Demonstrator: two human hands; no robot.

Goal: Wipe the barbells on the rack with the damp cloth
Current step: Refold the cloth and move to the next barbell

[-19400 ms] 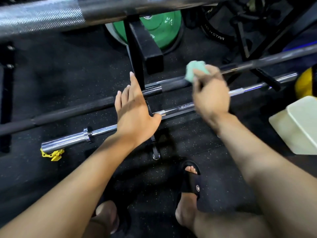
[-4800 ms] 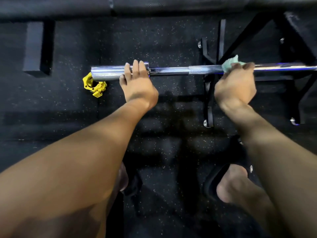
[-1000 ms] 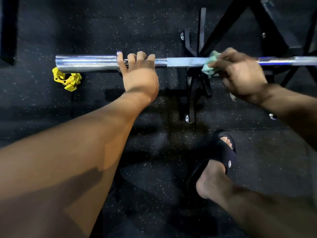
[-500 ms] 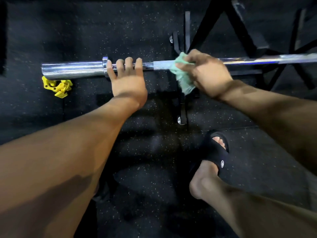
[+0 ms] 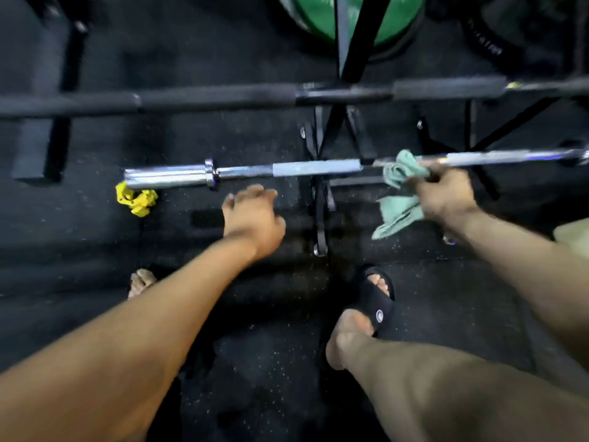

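Wiping step in hand: lower chrome steel barbell (image 5: 287, 170) on the black metal rack (image 5: 320, 199).

The right hand (image 5: 446, 196) grips the crumpled pale-green damp cloth (image 5: 398, 193) against the shaft. The left hand (image 5: 251, 215) hangs just below the bar, fingers loosely curled, holding nothing. Next move likely requires sliding the cloth along the shaft.

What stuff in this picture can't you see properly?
Head view, the only one:
- Right hand: fingers hidden behind the crumpled green cloth.
- Shiny chrome barbell: right end cut off by the edge.
- Left hand: motion-blurred.
- Round green weight plate: top cut off, black rack post across it.
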